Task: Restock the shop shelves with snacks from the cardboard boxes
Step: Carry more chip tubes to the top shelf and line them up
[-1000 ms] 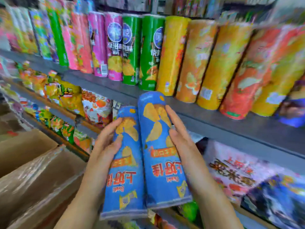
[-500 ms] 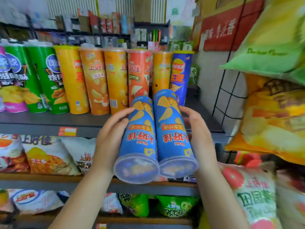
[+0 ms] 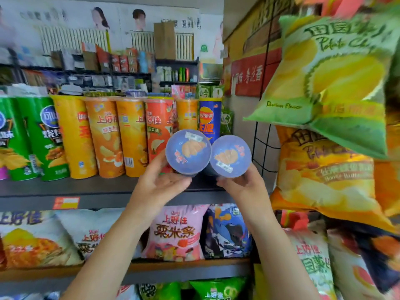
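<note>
Two blue chip cans point their round ends at the camera, side by side in front of the top shelf (image 3: 97,189). My left hand (image 3: 159,182) grips the left blue can (image 3: 187,151) from below and the side. From underneath, my right hand (image 3: 241,185) grips the right blue can (image 3: 230,156). Both cans lie roughly level, aimed at the shelf's right end, just in front of a standing dark blue can (image 3: 209,120). Their bodies are hidden behind the round ends.
A row of upright green, yellow, orange and red chip cans (image 3: 104,137) fills the top shelf to the left. Snack bags (image 3: 177,232) fill the shelf below. Large chip bags (image 3: 333,83) hang on a wire grid (image 3: 263,146) close on the right.
The view swung right along the shelf to its end. Both hands lifted the two blue cans and tipped them level, so their round ends now face the camera.
</note>
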